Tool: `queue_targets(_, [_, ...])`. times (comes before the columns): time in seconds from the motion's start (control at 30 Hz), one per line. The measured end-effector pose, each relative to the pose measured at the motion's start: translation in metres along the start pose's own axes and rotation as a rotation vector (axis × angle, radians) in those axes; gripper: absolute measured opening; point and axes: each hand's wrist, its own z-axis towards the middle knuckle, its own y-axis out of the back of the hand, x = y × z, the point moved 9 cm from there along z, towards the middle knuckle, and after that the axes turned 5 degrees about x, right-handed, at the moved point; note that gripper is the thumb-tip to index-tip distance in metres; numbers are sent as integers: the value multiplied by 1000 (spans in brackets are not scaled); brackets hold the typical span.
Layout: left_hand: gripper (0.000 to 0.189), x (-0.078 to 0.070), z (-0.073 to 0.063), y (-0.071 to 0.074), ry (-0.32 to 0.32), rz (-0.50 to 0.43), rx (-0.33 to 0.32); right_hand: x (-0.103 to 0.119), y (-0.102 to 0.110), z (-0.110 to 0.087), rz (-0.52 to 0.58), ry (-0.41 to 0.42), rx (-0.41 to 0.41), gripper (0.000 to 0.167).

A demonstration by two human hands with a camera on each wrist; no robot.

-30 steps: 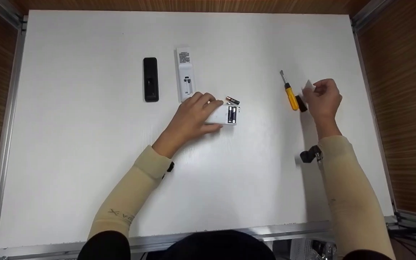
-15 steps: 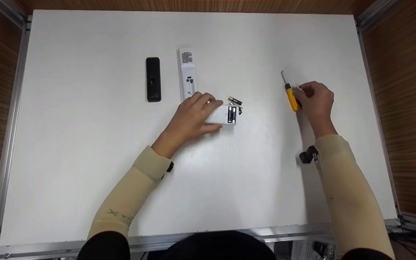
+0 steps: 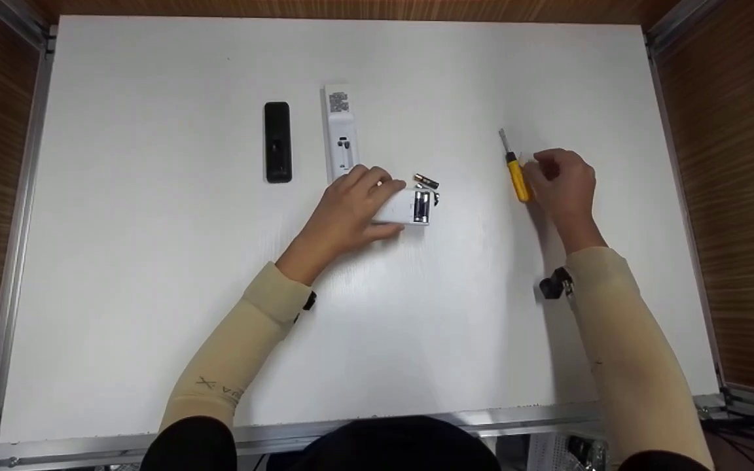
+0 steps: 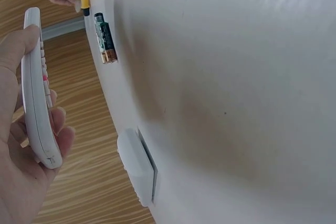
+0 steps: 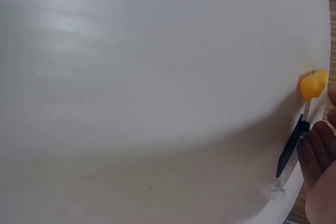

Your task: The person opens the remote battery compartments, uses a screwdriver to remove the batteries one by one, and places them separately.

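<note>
My left hand (image 3: 351,209) grips a white remote control (image 3: 393,207), its back up and two batteries (image 3: 421,207) showing in its open compartment. Seen edge-on in the left wrist view, the remote (image 4: 39,93) lies between thumb and fingers. On the right, my right hand (image 3: 563,186) pinches a thin pale piece, apparently a white battery cover, mostly hidden by the fingers. The fingers are beside a yellow-handled screwdriver (image 3: 518,180). In the right wrist view a black cover (image 5: 293,148) is right at the fingertips, with a pale end (image 5: 277,194) showing beyond it.
Left of the middle, a black remote (image 3: 277,142) lies near a second white remote (image 3: 343,131), whose battery compartment is uncovered. Loose batteries (image 3: 427,181) lie just beyond the held remote. Wood-patterned walls (image 3: 730,196) border the white table (image 3: 154,261).
My right hand has moved left with the pale piece, up against the screwdriver. The screwdriver has shifted slightly left, and the black cover is now hidden in the head view. My left hand stays put.
</note>
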Motion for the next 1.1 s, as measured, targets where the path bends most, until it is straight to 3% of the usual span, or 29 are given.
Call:
queue_targets(0.3, [61, 2, -2, -4, 16, -7, 21, 6, 1, -4, -44, 32, -44, 29])
queue_targets(0.47, [61, 5, -5, -6, 27, -9, 33, 17, 1, -11, -30, 123, -107, 24])
queue_targets(0.57, [62, 6, -5, -9, 36, -13, 41, 24, -5, -13, -33, 165, -81, 26])
queue_targets(0.73, [64, 8, -3, -15, 59, -28, 56, 25, -19, -12, -63, 113, 48, 41])
queue_targets(0.83, [65, 8, -2, -19, 76, -29, 69, 24, -23, -12, -63, 87, 80, 41])
queue_targets(1.0, [65, 9, -3, -27, 119, -13, 95, 24, -24, -13, -22, 85, 52, 37])
queue_targets(1.1, [64, 9, -5, -31, 149, -4, 117, 27, -22, -19, 58, 101, 5, 35])
